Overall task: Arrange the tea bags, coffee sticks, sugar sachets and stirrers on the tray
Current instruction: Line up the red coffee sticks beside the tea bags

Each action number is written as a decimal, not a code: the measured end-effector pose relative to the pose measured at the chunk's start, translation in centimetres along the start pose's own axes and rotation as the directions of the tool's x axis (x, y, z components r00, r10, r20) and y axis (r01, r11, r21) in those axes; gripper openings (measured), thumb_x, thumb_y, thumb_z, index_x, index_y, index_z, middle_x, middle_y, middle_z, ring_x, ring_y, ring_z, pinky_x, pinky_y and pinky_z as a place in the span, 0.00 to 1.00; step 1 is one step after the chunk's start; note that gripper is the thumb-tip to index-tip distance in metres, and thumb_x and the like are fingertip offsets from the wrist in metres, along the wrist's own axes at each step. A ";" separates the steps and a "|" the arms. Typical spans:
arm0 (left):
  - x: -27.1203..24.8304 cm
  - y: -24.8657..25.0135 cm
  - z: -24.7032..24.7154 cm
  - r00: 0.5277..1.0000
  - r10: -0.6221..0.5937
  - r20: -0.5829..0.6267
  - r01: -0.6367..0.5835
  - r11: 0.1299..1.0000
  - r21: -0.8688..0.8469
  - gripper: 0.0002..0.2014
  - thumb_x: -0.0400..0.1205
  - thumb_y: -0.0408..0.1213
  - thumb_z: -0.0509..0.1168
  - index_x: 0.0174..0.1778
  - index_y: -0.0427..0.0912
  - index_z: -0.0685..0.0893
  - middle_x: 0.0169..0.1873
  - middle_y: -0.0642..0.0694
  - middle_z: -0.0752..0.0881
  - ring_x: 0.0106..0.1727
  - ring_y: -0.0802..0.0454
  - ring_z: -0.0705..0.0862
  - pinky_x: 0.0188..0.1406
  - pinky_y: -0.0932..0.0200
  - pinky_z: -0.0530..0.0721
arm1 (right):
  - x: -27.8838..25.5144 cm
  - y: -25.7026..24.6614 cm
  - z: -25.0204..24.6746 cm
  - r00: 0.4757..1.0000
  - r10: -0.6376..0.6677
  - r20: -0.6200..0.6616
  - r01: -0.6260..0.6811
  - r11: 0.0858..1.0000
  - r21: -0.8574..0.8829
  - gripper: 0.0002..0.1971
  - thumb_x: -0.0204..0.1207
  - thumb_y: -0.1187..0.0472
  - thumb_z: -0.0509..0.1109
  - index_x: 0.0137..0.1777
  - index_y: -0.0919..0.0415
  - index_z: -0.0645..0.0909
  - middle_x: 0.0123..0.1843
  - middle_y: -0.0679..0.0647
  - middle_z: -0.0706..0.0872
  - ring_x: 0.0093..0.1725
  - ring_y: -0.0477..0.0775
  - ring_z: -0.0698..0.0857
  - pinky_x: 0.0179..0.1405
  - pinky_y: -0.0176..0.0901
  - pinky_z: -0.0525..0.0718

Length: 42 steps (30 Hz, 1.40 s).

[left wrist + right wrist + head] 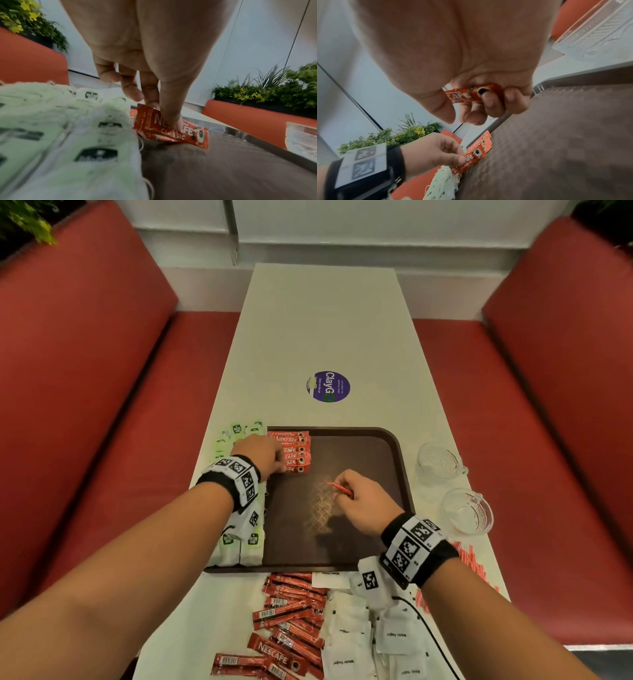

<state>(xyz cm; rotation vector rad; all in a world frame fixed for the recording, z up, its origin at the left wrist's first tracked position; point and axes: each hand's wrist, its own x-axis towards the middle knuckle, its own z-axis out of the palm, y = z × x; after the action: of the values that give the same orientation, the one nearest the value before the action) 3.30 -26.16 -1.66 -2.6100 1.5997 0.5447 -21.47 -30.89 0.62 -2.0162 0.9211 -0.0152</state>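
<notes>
Two hands [262, 453] [356, 501] half-hide their coffee sticks [339, 488].

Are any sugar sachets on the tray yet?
No, the white sugar sachets all lie on the table, nearer than the tray.

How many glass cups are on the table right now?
2. Both stand on the table to the right of the brown tray: the far glass cup beside the tray's far corner, the near glass cup closer to the person. None looks hidden.

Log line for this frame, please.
left hand: placing coffee stick on tray | right hand: holding spare stick
</notes>
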 end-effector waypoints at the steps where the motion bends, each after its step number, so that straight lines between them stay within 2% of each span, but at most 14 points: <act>1: 0.6 0.1 0.3 1.000 -0.012 0.005 0.012 1.000 0.021 0.06 0.76 0.50 0.76 0.41 0.54 0.88 0.42 0.55 0.88 0.47 0.53 0.86 0.54 0.50 0.86 | 0.0 0.1 0.0 1.000 -0.002 0.008 0.002 1.000 -0.001 0.02 0.85 0.57 0.64 0.53 0.51 0.77 0.45 0.52 0.87 0.44 0.53 0.85 0.46 0.47 0.83; 3: 1.4 0.4 0.7 1.000 -0.030 0.006 0.030 0.998 0.060 0.06 0.76 0.51 0.75 0.43 0.55 0.89 0.43 0.55 0.88 0.48 0.52 0.86 0.55 0.49 0.86 | 0.0 0.1 0.1 1.000 0.008 0.015 -0.008 1.000 0.006 0.02 0.85 0.58 0.63 0.53 0.51 0.77 0.46 0.51 0.87 0.45 0.53 0.86 0.47 0.47 0.83; 7: 2.6 1.0 1.4 0.997 -0.054 0.052 0.049 0.994 0.096 0.07 0.77 0.52 0.74 0.45 0.55 0.89 0.44 0.55 0.88 0.52 0.50 0.85 0.61 0.46 0.83 | 0.1 -0.1 0.0 0.999 0.035 0.025 -0.037 0.995 0.088 0.03 0.84 0.60 0.61 0.55 0.54 0.72 0.38 0.51 0.81 0.35 0.50 0.78 0.38 0.44 0.76; 13: 3.2 1.4 1.1 0.999 -0.008 0.042 0.003 0.992 0.128 0.04 0.78 0.49 0.74 0.46 0.57 0.89 0.44 0.57 0.88 0.53 0.52 0.85 0.58 0.52 0.81 | 0.2 -0.6 -0.5 0.998 0.050 0.039 -0.055 0.988 0.142 0.03 0.85 0.62 0.57 0.55 0.60 0.70 0.35 0.50 0.76 0.31 0.49 0.73 0.34 0.45 0.72; 16: 3.0 1.4 0.9 1.000 -0.001 0.015 -0.001 0.990 0.143 0.04 0.78 0.48 0.74 0.45 0.56 0.88 0.42 0.57 0.86 0.52 0.52 0.85 0.57 0.52 0.81 | 0.3 -0.8 -0.6 0.997 0.050 0.057 -0.056 0.991 0.123 0.02 0.85 0.61 0.57 0.52 0.57 0.70 0.36 0.50 0.77 0.33 0.49 0.73 0.35 0.45 0.72; 21: 2.3 1.9 0.2 0.999 0.036 -0.036 -0.033 0.995 0.091 0.09 0.80 0.55 0.69 0.48 0.56 0.88 0.48 0.55 0.88 0.53 0.50 0.85 0.59 0.50 0.81 | 0.8 -0.6 -0.5 0.996 0.057 0.071 -0.062 0.996 0.063 0.04 0.86 0.59 0.55 0.53 0.57 0.71 0.43 0.55 0.83 0.37 0.51 0.77 0.38 0.45 0.75; 25: 0.3 3.2 -1.7 0.964 0.198 -0.179 -0.229 0.958 -0.171 0.16 0.86 0.56 0.60 0.46 0.50 0.88 0.42 0.53 0.87 0.47 0.51 0.83 0.50 0.53 0.79 | 1.4 -0.4 -0.5 0.997 0.036 0.062 -0.033 0.999 -0.039 0.12 0.90 0.54 0.54 0.53 0.60 0.75 0.46 0.55 0.88 0.39 0.49 0.83 0.37 0.39 0.77; 28: -2.4 4.7 -3.1 0.910 0.350 -0.225 -0.410 0.842 -0.351 0.12 0.82 0.55 0.66 0.43 0.52 0.88 0.36 0.62 0.82 0.42 0.63 0.80 0.45 0.60 0.76 | 1.9 -0.4 -0.7 0.997 0.024 0.076 -0.017 0.995 -0.100 0.14 0.90 0.52 0.55 0.52 0.60 0.78 0.46 0.55 0.87 0.44 0.54 0.86 0.45 0.47 0.82; 30: -3.5 5.0 -3.1 0.854 0.480 -0.201 -0.520 0.776 -0.357 0.11 0.78 0.55 0.72 0.49 0.55 0.90 0.40 0.63 0.84 0.45 0.65 0.81 0.48 0.63 0.77 | 2.1 -0.6 -0.8 0.994 0.013 0.107 0.001 0.992 -0.125 0.13 0.89 0.54 0.55 0.54 0.58 0.80 0.49 0.56 0.87 0.47 0.56 0.87 0.51 0.53 0.86; 31: -3.8 4.9 -2.8 0.825 0.533 -0.191 -0.565 0.759 -0.324 0.10 0.77 0.54 0.73 0.50 0.56 0.90 0.42 0.61 0.86 0.46 0.64 0.81 0.49 0.62 0.78 | 2.2 -0.7 -0.8 0.993 -0.002 0.116 0.017 0.992 -0.128 0.12 0.88 0.54 0.56 0.54 0.57 0.79 0.49 0.55 0.87 0.46 0.55 0.87 0.50 0.53 0.87; 33: -3.9 4.7 -2.4 0.799 0.568 -0.198 -0.602 0.761 -0.241 0.05 0.79 0.49 0.73 0.48 0.56 0.90 0.42 0.58 0.88 0.45 0.60 0.81 0.48 0.59 0.78 | 2.2 -0.9 -0.9 0.995 -0.030 0.096 0.040 0.993 -0.111 0.07 0.87 0.52 0.60 0.51 0.53 0.75 0.46 0.52 0.85 0.41 0.51 0.85 0.39 0.45 0.83; 35: -4.0 4.2 -2.5 0.834 0.499 -0.234 -0.545 0.811 -0.213 0.04 0.80 0.46 0.72 0.48 0.53 0.91 0.41 0.57 0.88 0.43 0.59 0.81 0.46 0.57 0.78 | 2.2 -1.0 -1.0 0.998 -0.047 0.043 0.051 0.994 -0.094 0.06 0.86 0.51 0.63 0.51 0.52 0.73 0.41 0.49 0.84 0.36 0.47 0.83 0.31 0.39 0.75; 38: -4.0 2.8 -2.5 0.902 0.361 -0.238 -0.414 0.879 -0.236 0.05 0.81 0.47 0.71 0.48 0.53 0.90 0.40 0.58 0.87 0.43 0.58 0.81 0.45 0.57 0.78 | 2.3 -1.1 -1.2 0.997 -0.061 -0.046 0.057 0.996 -0.072 0.04 0.87 0.54 0.64 0.51 0.52 0.76 0.37 0.45 0.83 0.34 0.42 0.81 0.32 0.35 0.71; 42: -4.3 2.1 -2.7 0.906 0.390 -0.166 -0.420 0.877 -0.232 0.06 0.81 0.47 0.71 0.51 0.54 0.91 0.45 0.60 0.87 0.48 0.59 0.83 0.50 0.58 0.79 | 2.5 -1.1 -1.2 0.995 -0.080 -0.064 0.077 0.995 -0.060 0.05 0.87 0.56 0.64 0.50 0.52 0.78 0.37 0.45 0.85 0.35 0.43 0.82 0.32 0.33 0.71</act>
<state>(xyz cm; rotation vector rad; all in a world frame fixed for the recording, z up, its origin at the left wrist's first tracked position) 0.43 -24.02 2.53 -2.5151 2.2867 0.6770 -19.44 -32.94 1.38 -2.1157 0.8922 -0.1005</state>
